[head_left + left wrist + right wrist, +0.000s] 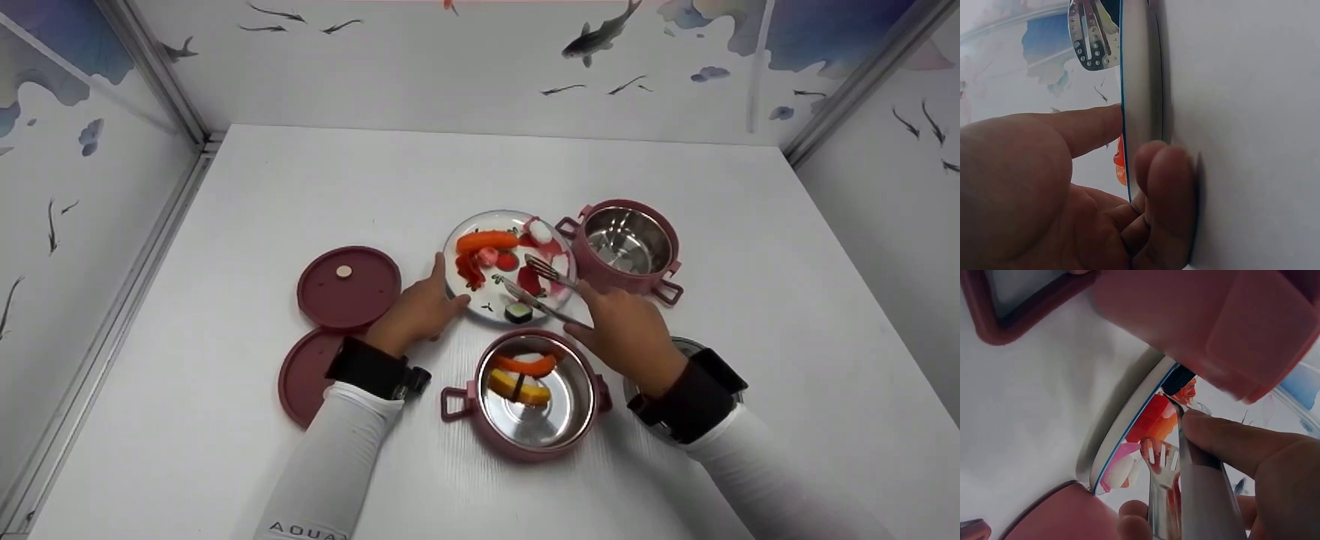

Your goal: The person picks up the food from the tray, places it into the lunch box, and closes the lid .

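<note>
A white plate with a blue rim (pixel 487 315) holds toy-like food: an orange carrot-shaped piece (pixel 486 241), red pieces, pink-and-white pieces and a sushi roll (pixel 517 312). My left hand (pixel 422 309) grips the plate's left edge, thumb at the rim and fingers curled against the side. In my right hand (pixel 626 334) are metal serving tongs (pixel 551 271), pinched between thumb and fingers. Their slotted ends are spread apart over the plate, with nothing between them. Just in front of the plate stands a pink pot (pixel 532 450) containing an orange-topped piece (pixel 529 365) and a yellow, dark-banded piece (pixel 519 388).
Another pink pot (pixel 626 247) with a steel inside stands right of the plate. Two dark red round lids (pixel 352 296) lie on the left, partly behind my left arm. A round, shiny-rimmed thing (pixel 686 345) is mostly hidden under my right wrist. Printed panels enclose the white table (pixel 300 180).
</note>
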### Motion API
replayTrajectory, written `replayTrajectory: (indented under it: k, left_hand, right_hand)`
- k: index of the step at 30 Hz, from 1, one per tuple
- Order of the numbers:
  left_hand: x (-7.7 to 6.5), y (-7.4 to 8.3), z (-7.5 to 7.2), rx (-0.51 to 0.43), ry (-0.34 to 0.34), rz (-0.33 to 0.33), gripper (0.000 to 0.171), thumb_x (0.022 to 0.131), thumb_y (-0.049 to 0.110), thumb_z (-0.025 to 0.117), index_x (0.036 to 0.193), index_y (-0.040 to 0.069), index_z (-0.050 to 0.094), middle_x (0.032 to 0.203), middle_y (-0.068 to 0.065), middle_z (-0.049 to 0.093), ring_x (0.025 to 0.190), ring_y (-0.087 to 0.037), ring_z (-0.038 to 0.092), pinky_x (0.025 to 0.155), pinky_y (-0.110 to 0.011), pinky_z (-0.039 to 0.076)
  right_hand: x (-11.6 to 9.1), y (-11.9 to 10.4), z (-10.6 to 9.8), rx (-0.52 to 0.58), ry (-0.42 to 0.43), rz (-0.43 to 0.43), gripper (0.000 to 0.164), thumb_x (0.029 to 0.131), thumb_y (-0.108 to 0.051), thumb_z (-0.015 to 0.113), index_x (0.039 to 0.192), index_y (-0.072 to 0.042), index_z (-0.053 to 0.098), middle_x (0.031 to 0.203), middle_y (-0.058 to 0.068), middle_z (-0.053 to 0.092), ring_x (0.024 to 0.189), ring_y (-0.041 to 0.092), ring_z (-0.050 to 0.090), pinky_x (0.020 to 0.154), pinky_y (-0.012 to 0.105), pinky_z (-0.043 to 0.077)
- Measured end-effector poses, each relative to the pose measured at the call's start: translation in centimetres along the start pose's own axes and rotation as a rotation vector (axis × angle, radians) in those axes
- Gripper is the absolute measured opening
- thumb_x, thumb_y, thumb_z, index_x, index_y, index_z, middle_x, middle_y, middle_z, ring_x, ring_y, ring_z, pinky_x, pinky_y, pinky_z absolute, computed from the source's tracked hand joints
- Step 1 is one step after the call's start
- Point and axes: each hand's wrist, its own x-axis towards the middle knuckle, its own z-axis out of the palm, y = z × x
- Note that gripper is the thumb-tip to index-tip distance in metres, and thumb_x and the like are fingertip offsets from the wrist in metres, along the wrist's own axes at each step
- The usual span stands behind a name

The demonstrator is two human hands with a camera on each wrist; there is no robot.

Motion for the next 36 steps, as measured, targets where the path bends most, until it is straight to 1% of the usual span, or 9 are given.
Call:
replayTrajectory:
  k: [5,10,13,19,22,26,29,31,36]
  left_hand:
    - [0.0,-0.2,0.0,-0.007,-0.004,0.014,0.091,0.102,0.045,0.051,0.161,0.010,-0.009,0.089,-0.013,0.067,0.051,-0.017,0.060,0.066,-0.031,0.049]
    - [0.0,-0.3,0.0,-0.006,0.003,0.021,0.091,0.102,0.045,0.052,0.161,0.009,-0.009,0.089,-0.013,0.067,0.051,-0.017,0.061,0.062,-0.030,0.048]
    - [0.0,-0.2,0.1,-0.007,0.008,0.025,0.091,0.102,0.044,0.052,0.161,0.009,-0.008,0.090,-0.014,0.067,0.052,-0.017,0.061,0.062,-0.030,0.048]
    - [0.1,-0.2,0.1,-0.015,-0.003,0.008,0.091,0.102,0.045,0.052,0.161,0.010,-0.009,0.092,-0.014,0.067,0.052,-0.017,0.060,0.058,-0.029,0.048]
    - [0.2,-0.2,0.2,-0.014,-0.011,0.013,0.092,0.102,0.045,0.052,0.161,0.010,-0.009,0.097,-0.015,0.067,0.055,-0.017,0.061,0.063,-0.030,0.049]
    - [0.1,-0.2,0.1,-0.011,-0.004,0.021,0.092,0.101,0.044,0.052,0.160,0.008,-0.009,0.109,-0.018,0.067,0.061,-0.020,0.065,0.075,-0.033,0.051]
    - [0.0,-0.2,0.1,-0.008,0.004,0.022,0.093,0.101,0.044,0.052,0.160,0.008,-0.009,0.113,-0.019,0.067,0.064,-0.021,0.066,0.079,-0.036,0.052]
    - [0.0,-0.2,0.1,-0.004,0.004,0.027,0.093,0.101,0.044,0.052,0.160,0.007,-0.009,0.112,-0.020,0.067,0.063,-0.019,0.065,0.078,-0.034,0.052]
    - [0.0,-0.2,0.0,-0.019,-0.006,0.030,0.092,0.101,0.043,0.053,0.160,0.008,-0.009,0.106,-0.018,0.067,0.054,-0.018,0.061,0.060,-0.030,0.049]
  right_hand:
    - [-0.3,0.0,-0.3,-0.019,0.021,0.007,0.057,0.083,-0.035,0.082,0.126,-0.003,0.063,0.080,0.016,0.068,0.070,0.032,0.064,0.067,0.050,0.056]
    - [-0.4,0.0,-0.3,-0.044,-0.014,0.028,0.056,0.083,-0.035,0.081,0.122,0.000,0.063,0.079,0.016,0.068,0.068,0.031,0.064,0.064,0.049,0.055]
    - [-0.4,0.2,-0.1,-0.029,-0.014,0.034,0.052,0.085,-0.032,0.080,0.122,0.000,0.064,0.079,0.015,0.068,0.068,0.031,0.063,0.063,0.049,0.054]
    - [-0.3,0.5,0.3,0.014,0.024,0.011,0.040,0.088,-0.026,0.077,0.118,-0.002,0.066,0.083,0.016,0.068,0.073,0.034,0.066,0.063,0.051,0.053]
    - [-0.4,0.6,0.3,0.030,0.041,0.004,0.037,0.089,-0.024,0.075,0.118,-0.002,0.066,0.085,0.017,0.069,0.076,0.036,0.067,0.065,0.052,0.053]
    - [-0.8,0.4,0.1,0.057,0.070,-0.017,0.038,0.089,-0.023,0.076,0.119,-0.003,0.066,0.087,0.017,0.070,0.077,0.035,0.067,0.068,0.052,0.054]
    - [-1.4,0.1,-0.5,0.069,0.088,-0.032,0.039,0.088,-0.022,0.077,0.121,-0.005,0.066,0.085,0.015,0.069,0.075,0.034,0.066,0.068,0.051,0.054]
    - [-2.1,-0.3,-1.1,0.072,0.071,-0.022,0.043,0.089,-0.024,0.077,0.126,-0.006,0.065,0.082,0.013,0.068,0.073,0.031,0.064,0.066,0.048,0.053]
    - [-5.0,-1.1,-2.6,0.065,0.047,-0.003,0.051,0.090,-0.028,0.076,0.137,-0.013,0.062,0.088,0.011,0.070,0.072,0.024,0.063,0.064,0.043,0.052]
